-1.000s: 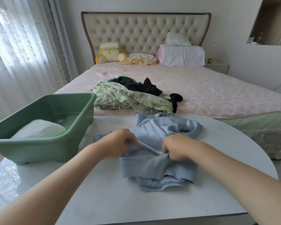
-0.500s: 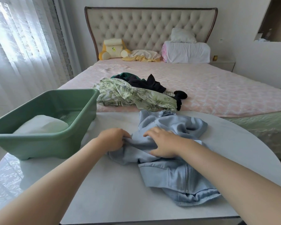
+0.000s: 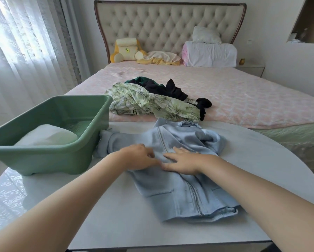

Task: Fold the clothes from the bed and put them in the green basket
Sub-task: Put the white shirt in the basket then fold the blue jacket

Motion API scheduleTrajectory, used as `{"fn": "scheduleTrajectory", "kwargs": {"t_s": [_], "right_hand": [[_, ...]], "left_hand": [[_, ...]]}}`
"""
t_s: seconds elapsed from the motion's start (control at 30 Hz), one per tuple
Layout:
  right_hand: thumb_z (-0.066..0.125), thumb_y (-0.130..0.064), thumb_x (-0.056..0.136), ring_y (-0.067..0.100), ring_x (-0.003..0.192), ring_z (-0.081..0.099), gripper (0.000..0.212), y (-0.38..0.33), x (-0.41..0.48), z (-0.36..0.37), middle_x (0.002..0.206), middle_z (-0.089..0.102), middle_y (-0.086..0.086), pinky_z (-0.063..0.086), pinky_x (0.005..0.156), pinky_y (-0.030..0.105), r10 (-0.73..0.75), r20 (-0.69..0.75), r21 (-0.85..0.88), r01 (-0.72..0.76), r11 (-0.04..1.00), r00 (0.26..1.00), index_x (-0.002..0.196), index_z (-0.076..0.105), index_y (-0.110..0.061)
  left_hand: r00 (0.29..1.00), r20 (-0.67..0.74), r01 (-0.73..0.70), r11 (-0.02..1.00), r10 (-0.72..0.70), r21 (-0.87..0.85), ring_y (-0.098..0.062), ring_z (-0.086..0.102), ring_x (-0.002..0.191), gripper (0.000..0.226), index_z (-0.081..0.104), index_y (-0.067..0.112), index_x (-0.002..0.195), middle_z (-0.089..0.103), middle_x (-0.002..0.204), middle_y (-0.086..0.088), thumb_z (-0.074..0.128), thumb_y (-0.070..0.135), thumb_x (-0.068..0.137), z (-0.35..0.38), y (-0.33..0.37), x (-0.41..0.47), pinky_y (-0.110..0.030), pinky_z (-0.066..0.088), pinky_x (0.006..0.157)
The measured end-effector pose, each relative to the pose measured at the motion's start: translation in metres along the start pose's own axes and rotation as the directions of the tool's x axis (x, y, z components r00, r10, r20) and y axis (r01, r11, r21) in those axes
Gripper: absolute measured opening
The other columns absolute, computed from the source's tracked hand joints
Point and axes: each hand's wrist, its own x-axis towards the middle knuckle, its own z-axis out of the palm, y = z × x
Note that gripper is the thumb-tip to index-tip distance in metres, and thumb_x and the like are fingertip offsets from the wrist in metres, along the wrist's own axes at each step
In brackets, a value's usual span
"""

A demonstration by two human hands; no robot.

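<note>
The green basket [image 3: 49, 160] stands on the desk [image 3: 116, 215] just left of the jacket [image 3: 179, 193], close against its sleeve, with one white folded piece [image 3: 47, 134] already inside. The jacket, light blue with a zip, lies front up and rumpled. The left hand [image 3: 140, 157] rests on the jacket's left half, its fingers curled and seemingly pinching cloth beside the zip. The right hand [image 3: 183, 162] lies flat just right of the zip, fingers straight and pressing. To do this well, smooth outward from the zip until both halves lie flat, straighten the bunched sleeves, then fold. More clothes [image 3: 152, 104] wait on the bed [image 3: 243, 99] beyond the jacket.
</note>
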Motion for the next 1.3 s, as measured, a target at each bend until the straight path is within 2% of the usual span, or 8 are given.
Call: {"fn": "scheduleTrajectory", "kwargs": {"t_s": [0.1, 0.2, 0.37, 0.5, 0.67, 0.8, 1.03, 1.3], "right_hand": [[0.037, -0.076, 0.092, 0.02, 0.156, 0.003, 0.078, 0.004, -0.001, -0.002, 0.169, 0.007, 0.001, 0.009, 0.125, 0.048, -0.054, -0.037, 0.114, 0.058, 0.992, 0.998, 0.158, 0.023, -0.038], [0.05, -0.066, 0.094, 0.016, 0.149, 0.029, 0.068, 0.011, -0.008, -0.007, 0.162, 0.031, -0.008, 0.025, 0.12, 0.036, -0.104, -0.093, 0.196, 0.121, 0.973, 0.99, 0.153, 0.037, -0.036], [0.075, -0.046, 0.079, 0.009, 0.117, 0.054, 0.05, 0.032, -0.026, -0.013, 0.13, 0.052, -0.018, 0.045, 0.097, 0.029, -0.118, -0.226, 0.147, 0.154, 0.977, 0.967, 0.126, 0.059, -0.038], [0.084, -0.04, 0.073, 0.009, 0.077, 0.057, 0.027, 0.035, -0.04, -0.016, 0.086, 0.058, -0.011, 0.048, 0.07, 0.025, -0.166, -0.219, 0.177, 0.207, 0.962, 0.961, 0.086, 0.063, -0.03], [0.085, -0.06, 0.066, 0.002, 0.107, 0.045, 0.052, 0.022, -0.057, 0.004, 0.114, 0.047, -0.015, 0.041, 0.096, 0.022, -0.255, -0.005, 0.096, 0.255, 0.962, 0.967, 0.108, 0.063, -0.04], [0.082, -0.072, 0.058, 0.009, 0.133, 0.024, 0.077, 0.017, -0.06, 0.008, 0.136, 0.032, -0.017, 0.027, 0.116, 0.039, -0.243, 0.002, -0.014, 0.243, 0.97, 0.97, 0.123, 0.048, -0.049], [0.071, -0.072, 0.073, 0.018, 0.154, -0.005, 0.109, 0.021, -0.051, 0.01, 0.168, -0.008, -0.008, 0.005, 0.125, 0.046, -0.174, 0.064, -0.207, 0.183, 0.961, 0.983, 0.158, 0.01, -0.043], [0.056, -0.036, 0.09, 0.024, 0.14, 0.038, 0.058, 0.026, -0.033, 0.003, 0.155, 0.038, 0.0, 0.032, 0.114, 0.042, -0.059, -0.27, -0.216, -0.001, 0.976, 0.961, 0.147, 0.046, -0.032]], "left_hand": [[0.958, 0.286, -0.004, 0.991, -0.033, 0.131, -0.026, 0.004, 0.151, 0.106, 0.011, 0.054, 0.152, 0.002, 0.162, 0.013, 0.056, 0.09, 0.063, 0.009, 0.001, -0.009, -0.053, 0.019, 0.119], [0.955, 0.269, 0.079, 0.981, -0.125, 0.174, -0.03, -0.015, 0.151, 0.109, -0.006, 0.051, 0.153, -0.018, 0.164, 0.013, 0.054, 0.087, 0.069, 0.011, -0.017, -0.008, -0.059, 0.007, 0.12], [0.973, 0.017, 0.22, 0.954, -0.228, 0.202, -0.035, 0.015, 0.147, 0.09, 0.031, 0.04, 0.148, 0.021, 0.161, -0.007, 0.049, 0.087, 0.073, 0.001, -0.049, -0.001, -0.05, 0.017, 0.117], [0.955, -0.278, -0.026, 0.96, 0.106, 0.279, -0.023, 0.044, 0.123, 0.042, 0.052, 0.035, 0.123, 0.046, 0.128, 0.002, 0.066, 0.043, 0.084, -0.007, -0.022, -0.01, -0.034, 0.042, 0.095], [0.965, 0.074, -0.244, 0.966, 0.25, -0.081, -0.007, 0.055, 0.075, 0.021, 0.059, 0.035, 0.083, 0.06, 0.086, 0.015, 0.074, 0.049, 0.079, -0.016, 0.018, -0.039, -0.021, 0.043, 0.066], [0.912, 0.394, -0.175, 0.977, 0.115, 0.119, -0.013, 0.05, 0.102, 0.064, 0.047, 0.045, 0.103, 0.048, 0.112, 0.015, 0.08, 0.073, 0.055, -0.011, 0.021, -0.049, -0.032, 0.045, 0.087], [0.948, 0.308, -0.165, 0.948, 0.077, 0.273, -0.021, 0.031, 0.132, 0.115, 0.025, 0.041, 0.146, 0.024, 0.141, 0.011, 0.081, 0.075, 0.051, 0.002, 0.02, -0.044, -0.046, 0.041, 0.106], [0.957, -0.222, -0.211, 0.973, 0.186, -0.096, -0.02, 0.059, 0.099, 0.014, 0.076, 0.016, 0.096, 0.064, 0.105, -0.001, 0.065, 0.025, 0.091, 0.012, -0.002, -0.021, -0.029, 0.044, 0.084]]}}
